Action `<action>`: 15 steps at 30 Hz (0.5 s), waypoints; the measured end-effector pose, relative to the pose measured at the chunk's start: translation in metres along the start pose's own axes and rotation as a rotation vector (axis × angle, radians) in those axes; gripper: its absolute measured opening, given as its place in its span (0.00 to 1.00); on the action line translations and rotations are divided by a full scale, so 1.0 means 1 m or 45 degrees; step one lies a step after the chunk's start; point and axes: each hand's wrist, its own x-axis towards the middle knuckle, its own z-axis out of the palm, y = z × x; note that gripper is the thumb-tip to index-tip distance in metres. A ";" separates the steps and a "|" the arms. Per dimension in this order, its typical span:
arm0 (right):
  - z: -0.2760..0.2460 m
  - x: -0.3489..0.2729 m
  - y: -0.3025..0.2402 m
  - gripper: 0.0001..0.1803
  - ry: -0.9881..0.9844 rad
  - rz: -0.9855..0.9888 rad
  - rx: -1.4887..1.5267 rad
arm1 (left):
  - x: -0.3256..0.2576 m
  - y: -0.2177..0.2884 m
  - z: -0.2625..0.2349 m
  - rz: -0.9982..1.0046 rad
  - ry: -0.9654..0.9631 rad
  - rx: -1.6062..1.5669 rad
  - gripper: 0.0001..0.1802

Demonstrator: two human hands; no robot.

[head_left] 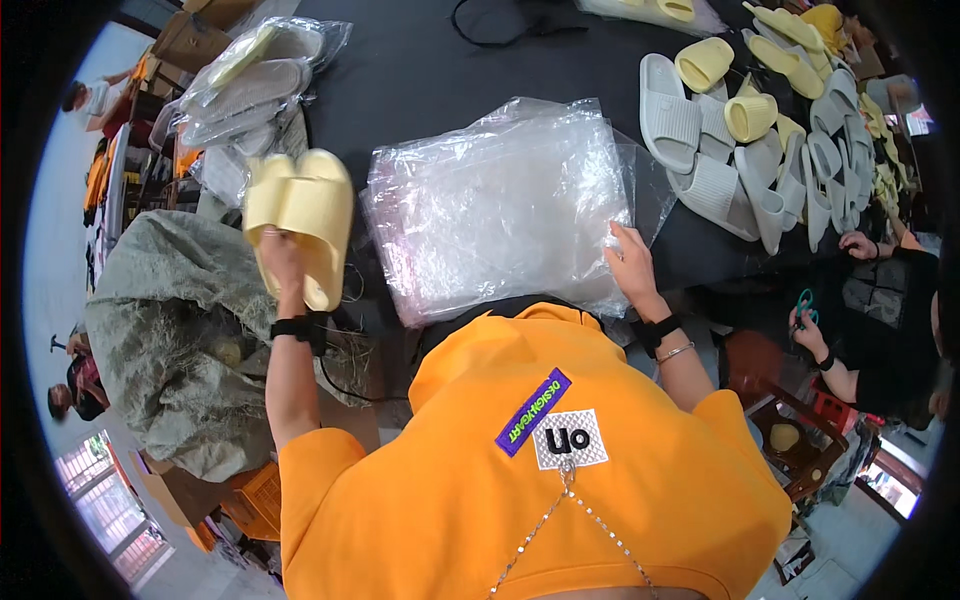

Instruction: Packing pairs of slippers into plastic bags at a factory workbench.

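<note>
A pair of pale yellow slippers (pixel 322 200) is held side by side in my left hand (pixel 281 262), left of the bags. The fingers go in under the straps, so their tips are hidden. A stack of clear plastic bags (pixel 490 210) lies flat on the dark table in front of me. At the right edge of that stack, my right hand (pixel 632 265) pinches a bag between thumb and fingers.
Grey and yellow slippers (pixel 710 190) are heaped on the table's right side. Bagged slippers (pixel 250 95) pile up at the far left, above a large woven sack (pixel 180 330). Another person's hand (pixel 806 328) holds teal-handled scissors (pixel 803 303) at the right.
</note>
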 end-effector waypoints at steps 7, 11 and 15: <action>0.004 0.003 -0.013 0.26 -0.014 -0.021 -0.129 | -0.001 0.177 -0.077 0.639 -0.035 -0.534 0.21; 0.016 0.008 0.004 0.23 -0.103 -0.093 0.233 | -0.059 0.266 -0.019 1.435 -0.476 -0.655 0.20; 0.029 0.006 0.003 0.18 -0.026 -0.075 0.798 | -0.089 0.264 0.085 1.396 -0.680 -0.303 0.11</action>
